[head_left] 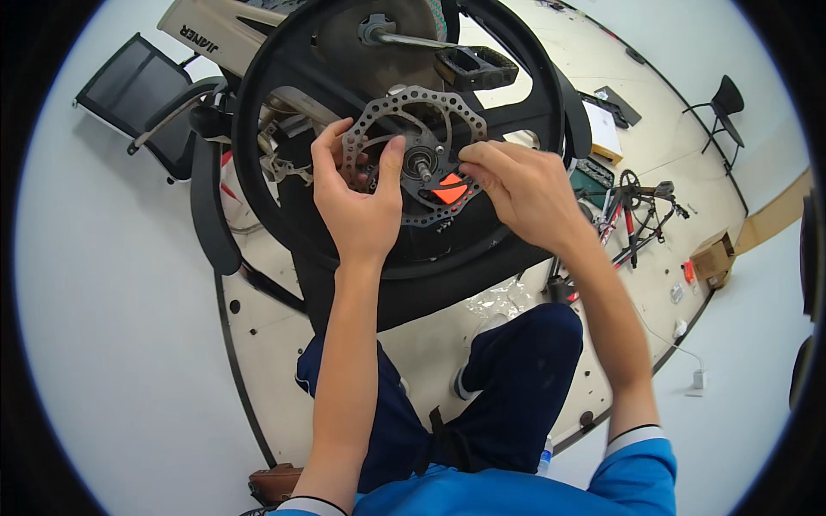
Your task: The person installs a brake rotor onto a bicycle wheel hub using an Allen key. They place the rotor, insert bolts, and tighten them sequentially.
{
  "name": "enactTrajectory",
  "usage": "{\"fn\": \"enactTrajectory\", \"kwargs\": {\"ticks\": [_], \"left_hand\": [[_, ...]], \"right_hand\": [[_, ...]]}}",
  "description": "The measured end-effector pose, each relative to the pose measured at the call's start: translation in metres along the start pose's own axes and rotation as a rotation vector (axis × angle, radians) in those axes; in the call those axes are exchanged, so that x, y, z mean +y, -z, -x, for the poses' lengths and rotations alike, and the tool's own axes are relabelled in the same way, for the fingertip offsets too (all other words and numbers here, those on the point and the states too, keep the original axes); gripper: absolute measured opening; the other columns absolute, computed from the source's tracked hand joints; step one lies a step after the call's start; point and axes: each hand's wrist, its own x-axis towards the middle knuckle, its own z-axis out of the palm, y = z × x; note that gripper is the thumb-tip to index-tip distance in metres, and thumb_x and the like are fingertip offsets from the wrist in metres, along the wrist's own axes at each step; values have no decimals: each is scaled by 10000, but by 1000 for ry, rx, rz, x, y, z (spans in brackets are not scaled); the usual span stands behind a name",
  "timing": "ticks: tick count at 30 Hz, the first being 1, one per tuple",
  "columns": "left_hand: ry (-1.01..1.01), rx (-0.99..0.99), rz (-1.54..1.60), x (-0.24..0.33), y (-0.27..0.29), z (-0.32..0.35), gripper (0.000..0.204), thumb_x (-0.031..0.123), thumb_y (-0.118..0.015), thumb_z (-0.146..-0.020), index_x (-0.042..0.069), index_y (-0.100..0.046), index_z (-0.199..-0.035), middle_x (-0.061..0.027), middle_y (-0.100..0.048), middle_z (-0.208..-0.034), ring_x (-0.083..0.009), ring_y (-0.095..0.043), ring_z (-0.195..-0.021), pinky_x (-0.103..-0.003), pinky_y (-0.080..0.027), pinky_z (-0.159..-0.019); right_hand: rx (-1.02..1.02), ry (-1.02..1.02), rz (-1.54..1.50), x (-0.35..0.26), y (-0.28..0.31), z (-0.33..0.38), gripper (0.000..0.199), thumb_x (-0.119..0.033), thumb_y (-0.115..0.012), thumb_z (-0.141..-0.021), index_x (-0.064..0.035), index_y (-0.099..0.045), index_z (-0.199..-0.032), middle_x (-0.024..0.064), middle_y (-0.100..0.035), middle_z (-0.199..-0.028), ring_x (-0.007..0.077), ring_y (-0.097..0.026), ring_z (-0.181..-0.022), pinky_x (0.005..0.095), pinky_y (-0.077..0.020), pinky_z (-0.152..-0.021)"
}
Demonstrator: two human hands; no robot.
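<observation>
A black bicycle wheel [284,206] with broad spokes stands close in front of me. A drilled metal brake disc [411,105] sits at its hub [422,161]. My left hand [357,193] grips the disc's left edge, thumb and fingers pinching it. My right hand [520,189] rests on the disc's right side, fingertips near a small orange part [449,191] beside the hub. A black pedal [475,67] and its crank arm [404,39] stick out above the disc.
The beige bike frame [215,39] runs off to the upper left. A black chair [142,82] stands far left, another chair [723,107] far right. A second bicycle [637,211] lies on the beige mat [680,163] with cardboard boxes [712,258] near it.
</observation>
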Motion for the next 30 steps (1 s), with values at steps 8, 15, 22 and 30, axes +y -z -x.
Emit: {"fn": "enactTrajectory", "kwargs": {"ticks": [8,15,22,30], "left_hand": [[30,7,188,-6,-10,-5,299,209,-753,-947,6,-615,-1118,-6,-663,-807,-50,-545,-663,-200,-447,-603],[-59,3,152,-9,-8,-5,294,211,-739,-958,0,-614,-1119,-28,-665,-777,-55,-548,-621,-209,-439,-551],[-43,-20,147,-9,-8,-7,289,209,-739,-957,8,-614,-1125,-19,-660,-799,-62,-562,-651,-216,-445,-591],[-61,4,175,-13,-9,-5,283,209,-733,-959,11,-612,-1121,-38,-676,-769,-68,-549,-589,-217,-435,-536]], "right_hand": [[-402,224,150,14,32,-40,126,-104,-684,-863,-82,-641,-980,54,-630,-801,253,-655,-785,372,-520,-668],[-508,297,203,9,32,-52,122,-113,-697,-862,-84,-646,-969,49,-628,-790,254,-655,-795,382,-521,-676],[-563,387,223,13,38,-62,110,-103,-708,-837,-71,-656,-928,48,-637,-785,249,-639,-782,368,-519,-671],[-707,533,318,5,44,-89,119,-64,-697,-780,-82,-672,-895,20,-619,-759,215,-611,-822,347,-502,-779]]}}
